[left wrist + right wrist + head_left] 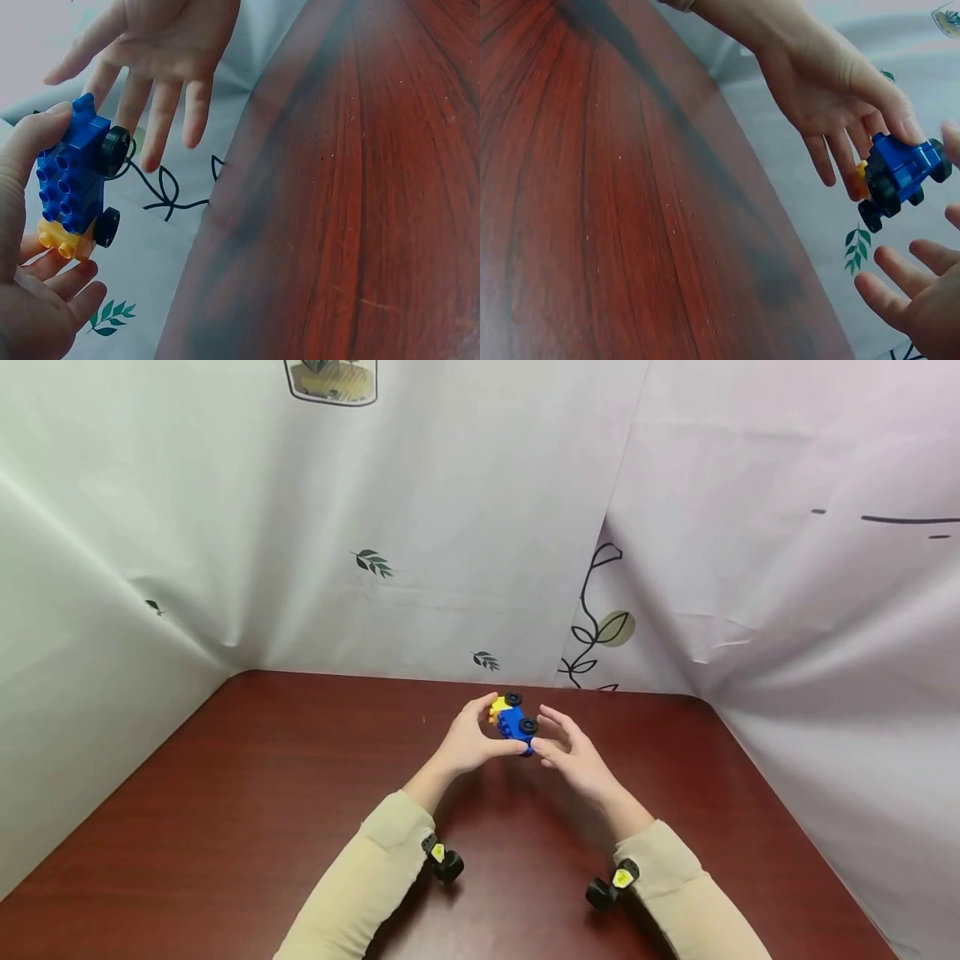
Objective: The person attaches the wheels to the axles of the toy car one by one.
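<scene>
A small toy car of studded building blocks, blue with a yellow end and black wheels, is held above the table. My left hand grips it lengthwise, the thumb against the blue end and the fingertips at the yellow end. In the left wrist view the studs of the car face the camera and the wheels point right. Beside the blue end is my right hand, its fingers spread and holding nothing. Whether the right thumb touches the car is hard to tell in the right wrist view.
The reddish-brown wooden table stretches under both arms. Behind it and at both sides hangs a pale curtain printed with leaves and vines. A small black device is strapped to each wrist, over the beige sleeves.
</scene>
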Demonstrator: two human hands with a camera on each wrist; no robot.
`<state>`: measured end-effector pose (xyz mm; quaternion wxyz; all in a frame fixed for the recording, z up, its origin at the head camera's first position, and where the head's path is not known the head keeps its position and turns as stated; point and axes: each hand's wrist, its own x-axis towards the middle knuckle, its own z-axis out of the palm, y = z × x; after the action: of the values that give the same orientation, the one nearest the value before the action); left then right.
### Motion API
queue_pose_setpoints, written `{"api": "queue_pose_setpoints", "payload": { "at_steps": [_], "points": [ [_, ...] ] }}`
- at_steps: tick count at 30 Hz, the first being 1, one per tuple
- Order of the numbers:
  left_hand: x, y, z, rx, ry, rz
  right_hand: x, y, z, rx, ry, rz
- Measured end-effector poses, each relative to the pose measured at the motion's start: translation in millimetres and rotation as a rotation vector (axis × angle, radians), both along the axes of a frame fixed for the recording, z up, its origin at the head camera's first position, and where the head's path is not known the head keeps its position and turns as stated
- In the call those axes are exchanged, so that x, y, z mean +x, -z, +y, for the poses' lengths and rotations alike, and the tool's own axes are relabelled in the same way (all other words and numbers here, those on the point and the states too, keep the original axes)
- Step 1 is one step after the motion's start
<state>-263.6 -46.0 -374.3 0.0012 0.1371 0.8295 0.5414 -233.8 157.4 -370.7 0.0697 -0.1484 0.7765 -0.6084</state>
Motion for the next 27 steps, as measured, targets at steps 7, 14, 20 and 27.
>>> {"api": "queue_pose_setpoints", "payload": {
  "at_steps": [7, 14, 20, 27],
  "points": [
    [3.6, 1.6, -1.1, 0.012, -0.012, -0.021, 4.8, 4.4, 4.6, 0.09, 0.026, 0.119],
    [1.5, 1.8, -1.4, 0.022, -0.038, -0.02, 4.8, 4.3, -0.3, 0.119, 0.051, 0.309],
    [0.9, 2.5, -1.4, 0.069, -0.055, -0.04, 5.0, 3.2, -7.1, 0.146, 0.117, 0.452],
    [1.3, 0.7, -0.5, 0.115, -0.049, -0.044, 4.0, 3.8, -10.6, 0.177, 0.193, 0.557]
  ]
}}
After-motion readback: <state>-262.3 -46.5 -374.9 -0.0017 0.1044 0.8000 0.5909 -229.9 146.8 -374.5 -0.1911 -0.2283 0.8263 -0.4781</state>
